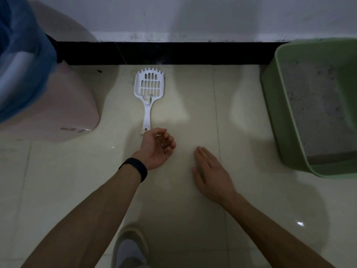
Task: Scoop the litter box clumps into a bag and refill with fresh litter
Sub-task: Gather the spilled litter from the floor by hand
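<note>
A white slotted litter scoop (pixel 149 88) lies flat on the tiled floor, head toward the wall, with a small clump near its neck. My left hand (pixel 156 147) hovers palm up at the end of the scoop's handle, fingers loosely curled, holding nothing. My right hand (pixel 209 171) is spread flat, palm down, over the floor to the right of it, empty. The green litter box (pixel 280 113) stands at the right edge, with grey litter (pixel 309 105) inside. A blue plastic bag (pixel 17 55) lines a pink bin (pixel 63 105) at the left.
A black baseboard (pixel 173 53) runs along the white wall behind the scoop. My shoe (pixel 129 248) is at the bottom centre. A black band sits on my left wrist (pixel 138 167).
</note>
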A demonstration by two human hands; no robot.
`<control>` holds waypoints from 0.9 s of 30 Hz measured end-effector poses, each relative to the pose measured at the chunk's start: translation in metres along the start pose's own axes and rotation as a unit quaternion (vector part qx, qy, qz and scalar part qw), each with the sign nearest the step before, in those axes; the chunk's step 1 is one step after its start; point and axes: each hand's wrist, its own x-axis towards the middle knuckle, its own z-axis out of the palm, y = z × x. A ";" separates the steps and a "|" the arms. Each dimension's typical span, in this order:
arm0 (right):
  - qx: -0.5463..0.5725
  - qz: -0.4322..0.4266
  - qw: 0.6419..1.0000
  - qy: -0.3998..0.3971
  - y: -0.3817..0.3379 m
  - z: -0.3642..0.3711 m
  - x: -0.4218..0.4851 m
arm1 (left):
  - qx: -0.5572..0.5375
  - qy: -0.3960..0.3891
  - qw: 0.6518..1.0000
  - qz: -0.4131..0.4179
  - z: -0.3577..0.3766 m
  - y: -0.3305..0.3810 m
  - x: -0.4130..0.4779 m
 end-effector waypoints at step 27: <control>-0.135 0.019 0.985 0.110 0.000 0.006 0.025 | -0.014 -0.021 0.999 0.021 -0.004 -0.009 -0.003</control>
